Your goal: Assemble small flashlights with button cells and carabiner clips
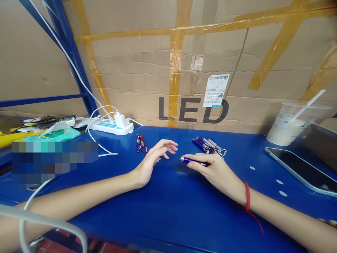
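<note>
My right hand (pixel 214 167), with a red cord round its wrist, is closed around a small purple pen-shaped flashlight (pixel 186 160). The silver tip points left, toward my other hand. My left hand (pixel 155 158) hovers over the blue table (pixel 163 218), its fingers apart and curved, holding nothing. Just behind it lie two red flashlights (pixel 141 142) with red clips. Beyond my right hand is a cluster of several more small flashlights (pixel 206 144) in blue, red and silver, with metal clips; my hand partly hides it.
A white power strip (pixel 110 126) with a plugged-in charger and white cables stands back left. Packets (pixel 54 131) lie at the left. At right are a plastic cup (pixel 283 130) with a straw and a phone (pixel 302 170). A large cardboard box (pixel 142 77) walls the back.
</note>
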